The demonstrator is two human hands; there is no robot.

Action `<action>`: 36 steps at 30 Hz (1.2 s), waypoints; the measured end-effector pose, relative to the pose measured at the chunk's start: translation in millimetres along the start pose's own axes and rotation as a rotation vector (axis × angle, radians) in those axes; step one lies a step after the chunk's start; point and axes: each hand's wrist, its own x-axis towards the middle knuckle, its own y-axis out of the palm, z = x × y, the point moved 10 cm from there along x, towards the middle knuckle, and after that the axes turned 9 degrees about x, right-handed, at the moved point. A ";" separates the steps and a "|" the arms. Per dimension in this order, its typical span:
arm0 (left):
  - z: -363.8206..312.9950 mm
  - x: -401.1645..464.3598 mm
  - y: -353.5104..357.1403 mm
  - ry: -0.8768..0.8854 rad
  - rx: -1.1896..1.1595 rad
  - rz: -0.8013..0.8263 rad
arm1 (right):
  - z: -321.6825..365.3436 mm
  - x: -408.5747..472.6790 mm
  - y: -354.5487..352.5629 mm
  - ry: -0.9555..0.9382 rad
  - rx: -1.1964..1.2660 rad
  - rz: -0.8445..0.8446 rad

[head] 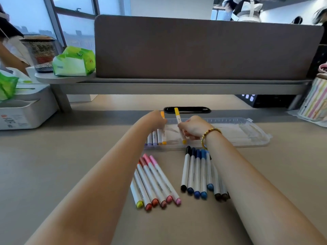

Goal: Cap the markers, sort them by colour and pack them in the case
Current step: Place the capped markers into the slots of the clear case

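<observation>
A clear plastic case (230,133) lies open across the desk in front of me. At its left end several capped markers (155,138) stand side by side, purple ones then orange. My left hand (155,121) holds an orange-capped marker (163,128) at the end of that row. My right hand (192,128) pinches a yellow marker (178,121), tilted over the case. On the desk nearer me lie a fan of yellow, red and pink markers (155,183) and a row of black, blue and brown markers (200,174), partly under my right forearm.
A grey desk divider (203,48) on a shelf rises behind the case, with a black cable slot (187,109) below it. A white box (23,110), a mesh cup (43,53) and a green pack (74,61) sit at the left. A striped container (315,101) stands at the right.
</observation>
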 end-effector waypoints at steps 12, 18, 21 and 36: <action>9.6 22.2 18.7 0.034 0.362 -0.086 | 3.1 13.8 14.1 -0.012 -0.084 0.001; 3.5 9.2 18.9 0.175 0.492 -0.167 | 13.9 12.0 20.4 -0.022 -0.182 0.008; 3.3 9.4 24.7 0.213 0.507 -0.134 | 14.9 15.6 22.2 -0.023 -0.189 -0.002; -2.4 4.5 43.7 0.293 0.476 0.004 | 11.1 16.2 20.1 -0.030 -0.189 -0.005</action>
